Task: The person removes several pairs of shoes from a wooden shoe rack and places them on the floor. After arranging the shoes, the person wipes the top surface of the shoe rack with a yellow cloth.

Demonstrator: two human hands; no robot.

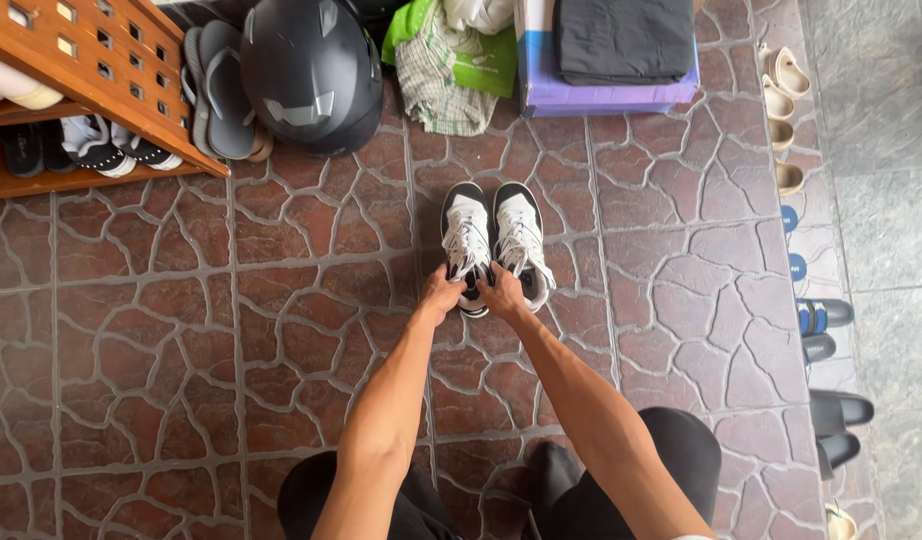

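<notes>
While both arms reach forward from the person's dark-clad knees, the left hand [439,297] and the right hand [503,293] meet at the heel end of a pair of white-and-black sneakers [494,243] standing side by side on the reddish stone-patterned floor [281,330]. Each grip is closed, pinching the back rim of a shoe: the left hand on the left sneaker, the right hand on the right one. Both shoes sit flat on the floor, toes pointing away from the person, laces loose. Judging by this, the pair is grasped but not yet lifted or moved. Beyond the sneakers lies a dark helmet [309,75], with a wooden shoe rack [101,70] farther to the left of the sneakers, and a purple box [606,95] beyond them to the right.
</notes>
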